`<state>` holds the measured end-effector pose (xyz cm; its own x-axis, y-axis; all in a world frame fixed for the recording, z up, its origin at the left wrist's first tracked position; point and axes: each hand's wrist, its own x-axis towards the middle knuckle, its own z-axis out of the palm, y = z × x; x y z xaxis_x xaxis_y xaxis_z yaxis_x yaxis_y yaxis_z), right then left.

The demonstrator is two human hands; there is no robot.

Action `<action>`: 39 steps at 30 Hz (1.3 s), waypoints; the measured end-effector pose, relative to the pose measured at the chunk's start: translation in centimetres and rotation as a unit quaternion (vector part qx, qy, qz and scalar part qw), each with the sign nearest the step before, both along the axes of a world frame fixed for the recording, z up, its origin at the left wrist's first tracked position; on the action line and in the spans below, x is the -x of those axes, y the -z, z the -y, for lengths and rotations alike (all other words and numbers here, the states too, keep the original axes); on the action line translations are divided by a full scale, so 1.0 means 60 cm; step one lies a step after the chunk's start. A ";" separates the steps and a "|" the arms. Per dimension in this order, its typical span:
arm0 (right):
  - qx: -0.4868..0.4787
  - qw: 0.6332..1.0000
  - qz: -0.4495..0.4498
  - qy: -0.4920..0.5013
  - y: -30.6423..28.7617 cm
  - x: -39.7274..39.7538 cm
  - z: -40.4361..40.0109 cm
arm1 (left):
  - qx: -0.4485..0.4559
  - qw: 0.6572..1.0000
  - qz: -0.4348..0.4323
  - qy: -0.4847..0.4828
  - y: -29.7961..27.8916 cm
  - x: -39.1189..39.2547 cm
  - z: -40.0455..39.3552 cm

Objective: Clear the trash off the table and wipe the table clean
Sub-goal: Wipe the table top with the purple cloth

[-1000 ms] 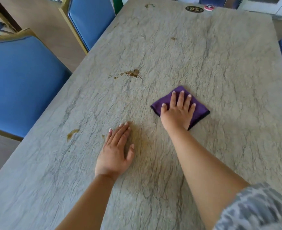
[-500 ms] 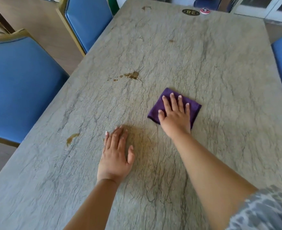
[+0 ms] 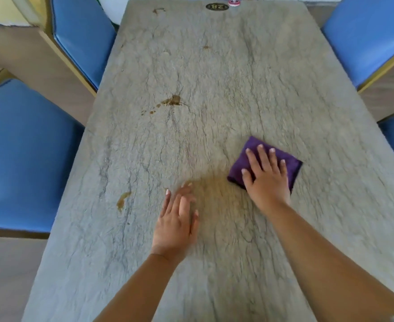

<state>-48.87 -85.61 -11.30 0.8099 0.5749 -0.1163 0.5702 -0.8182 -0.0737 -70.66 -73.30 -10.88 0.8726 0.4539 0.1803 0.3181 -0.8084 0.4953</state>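
Sliding rightward since a moment ago, the purple cloth [image 3: 249,163] is lying right of centre on the table [image 3: 226,77], the right hand [image 3: 266,180] pressing it with straight spread fingers; the left hand [image 3: 176,225] is resting flat nearby

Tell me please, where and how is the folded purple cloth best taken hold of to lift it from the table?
Probably at the far-right corner of the folded purple cloth, pinched from above. It lies flat on the grey stone-pattern table, so nothing fits under it, and the right hand presses flat on its middle, leaving only the edges bare. The left hand rests apart on the table.
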 end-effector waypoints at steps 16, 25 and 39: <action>0.009 0.998 0.010 0.066 -0.002 0.114 0.143 | -0.016 0.996 -0.077 0.040 -0.005 0.010 -0.013; -0.043 0.992 0.011 -0.121 0.005 0.358 0.094 | 0.056 0.997 -0.040 0.040 0.002 0.037 0.004; -0.048 0.976 0.022 0.210 0.005 0.460 0.151 | 0.025 0.992 -0.047 0.115 0.016 0.157 0.071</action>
<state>-76.49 -94.69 -11.59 0.9797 0.1966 -0.0388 0.1892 -0.9712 -0.1447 -80.05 -77.58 -11.86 0.9660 0.2471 0.0762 0.1745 -0.8404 0.5131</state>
